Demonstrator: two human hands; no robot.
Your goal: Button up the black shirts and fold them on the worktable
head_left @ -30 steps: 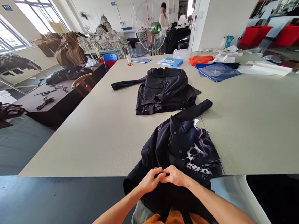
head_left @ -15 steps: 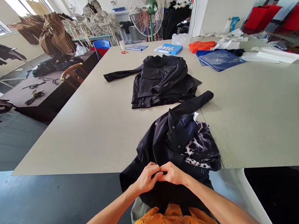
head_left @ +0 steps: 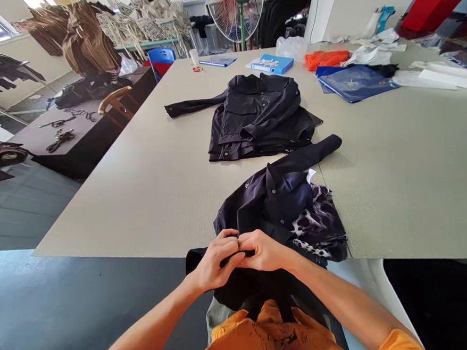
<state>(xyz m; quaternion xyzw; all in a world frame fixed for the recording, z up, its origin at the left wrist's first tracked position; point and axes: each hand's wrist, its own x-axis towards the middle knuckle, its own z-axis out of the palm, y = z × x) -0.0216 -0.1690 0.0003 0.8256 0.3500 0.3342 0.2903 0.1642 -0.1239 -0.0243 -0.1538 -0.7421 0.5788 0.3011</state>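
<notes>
A dark jacket (head_left: pixel 255 200) lies rumpled over the table's near edge, its lower part hanging toward my lap. My left hand (head_left: pixel 220 257) and my right hand (head_left: pixel 259 250) meet at the edge, fingers pinched on the jacket's black cloth. The exact bit of cloth between the fingertips is hidden. One sleeve stretches away to the right. Under the jacket's right side, a folded leopard-print cloth (head_left: pixel 323 224) shows, with a white tag (head_left: pixel 311 175) above it. Farther off, a stack of black jackets (head_left: pixel 259 114) rests with one sleeve out to the left.
The pale table (head_left: pixel 139 203) carries a blue box file (head_left: pixel 271 64), blue folders (head_left: pixel 357 82), an orange plastic bag (head_left: pixel 326 59), a white cup (head_left: pixel 194 57) and scissors (head_left: pixel 198 69). A fan (head_left: pixel 242 12) stands behind. At left are a wooden chair (head_left: pixel 114 100) and hung brown garments (head_left: pixel 84 41).
Both hands have moved slightly up and left in view, still gripping the jacket at the table edge. The camera view has tilted down a little, and my forearms are spread wider.
</notes>
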